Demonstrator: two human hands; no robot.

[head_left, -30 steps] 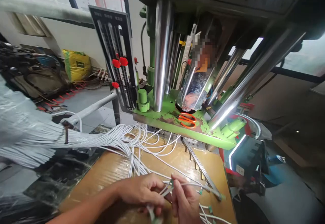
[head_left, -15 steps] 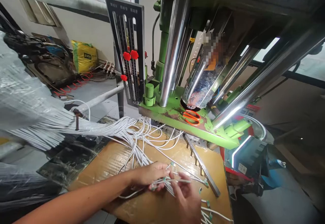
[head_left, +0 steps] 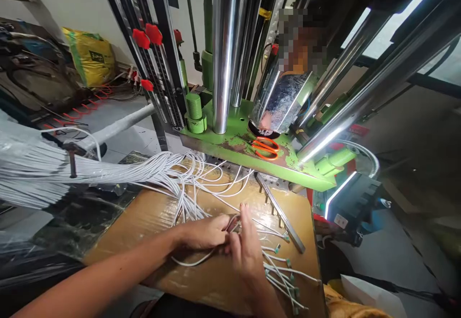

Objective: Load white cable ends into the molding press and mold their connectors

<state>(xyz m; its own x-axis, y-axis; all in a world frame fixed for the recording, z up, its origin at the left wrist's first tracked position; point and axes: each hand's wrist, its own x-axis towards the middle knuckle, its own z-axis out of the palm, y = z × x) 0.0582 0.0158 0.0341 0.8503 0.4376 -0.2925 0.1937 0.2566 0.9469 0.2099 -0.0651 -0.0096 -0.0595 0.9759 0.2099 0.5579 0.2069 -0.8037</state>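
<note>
My left hand (head_left: 211, 231) is closed around white cables over the cardboard, and one short strand loops out between my two hands. My right hand (head_left: 248, 248) is up against it, its fingers stretched upward and its thumb apart, bent toward the left fingertips; it is slightly blurred. The cable ends in the left grip are mostly hidden by the hands. A large bundle of white cables (head_left: 154, 169) fans in from the left. To the right of my hands lie several loose white cables with small green ends (head_left: 288, 262).
A metal bar with brass pins (head_left: 283, 214) lies on the cardboard sheet (head_left: 147, 212). Behind it stands a green press (head_left: 230, 140) with steel columns and orange-handled scissors (head_left: 266, 148) on its base. Another person shows through the columns. A rusty metal post (head_left: 72, 162) stands by the cable bundle.
My view has shifted closer and downward. My right hand has gone from pinching at the cables to fingers stretched upright beside the left hand. The left hand keeps its hold.
</note>
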